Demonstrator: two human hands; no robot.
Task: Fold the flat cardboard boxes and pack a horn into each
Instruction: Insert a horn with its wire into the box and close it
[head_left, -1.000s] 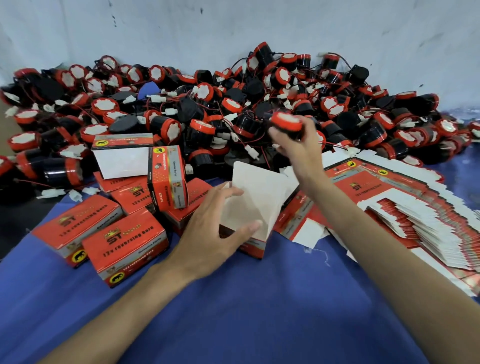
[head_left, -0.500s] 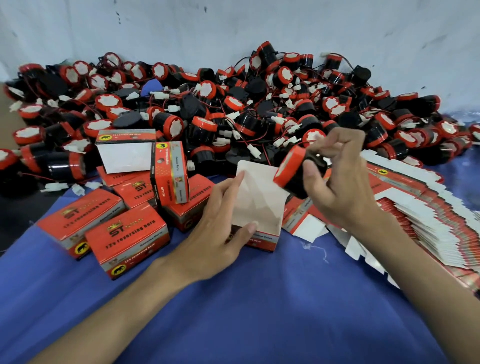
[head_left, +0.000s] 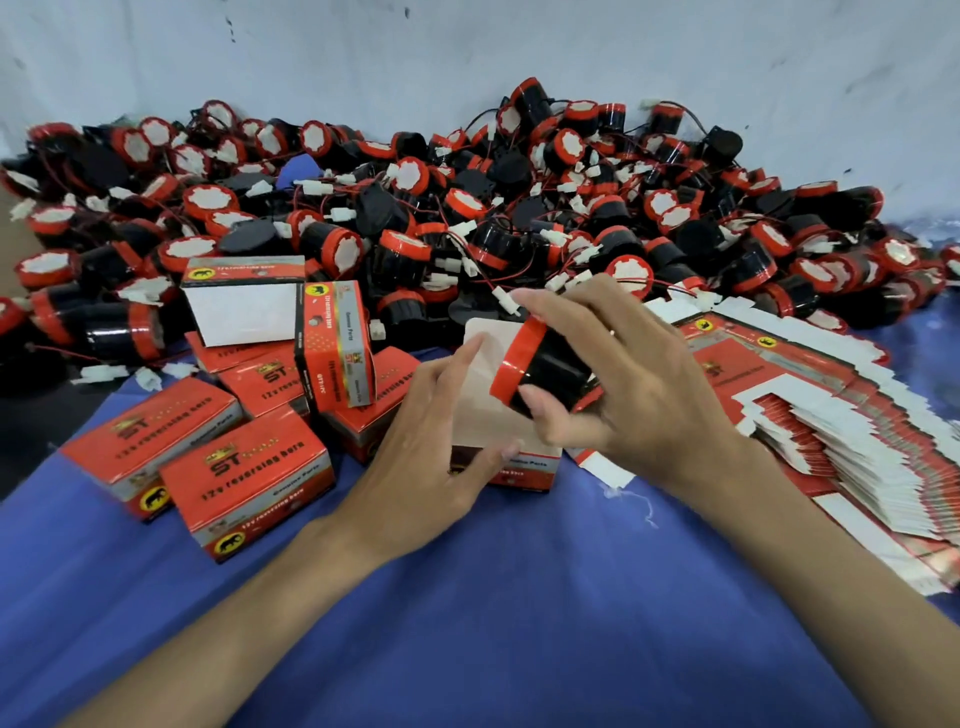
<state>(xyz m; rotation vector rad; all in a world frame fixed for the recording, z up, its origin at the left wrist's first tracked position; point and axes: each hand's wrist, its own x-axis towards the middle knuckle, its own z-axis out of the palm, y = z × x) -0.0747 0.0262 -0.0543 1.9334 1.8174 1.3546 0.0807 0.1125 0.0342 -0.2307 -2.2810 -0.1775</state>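
Note:
My right hand (head_left: 628, 395) grips a black horn with a red rim (head_left: 540, 371), tilted with the rim toward the left, right at the mouth of an open red cardboard box (head_left: 519, 467). The box stands on the blue cloth with its white lid flap (head_left: 483, 374) raised. My left hand (head_left: 431, 447) holds the box from the left, thumb against its front and fingers up along the flap. Part of the box is hidden behind both hands.
A big heap of black-and-red horns (head_left: 467, 218) with wires lies along the white wall. Several closed red boxes (head_left: 249, 483) are stacked at the left. A fanned stack of flat box blanks (head_left: 841, 431) lies at the right on the blue cloth (head_left: 519, 623).
My right hand lifted a horn from the heap and brought it down and left to the box opening. My left hand stayed on the box.

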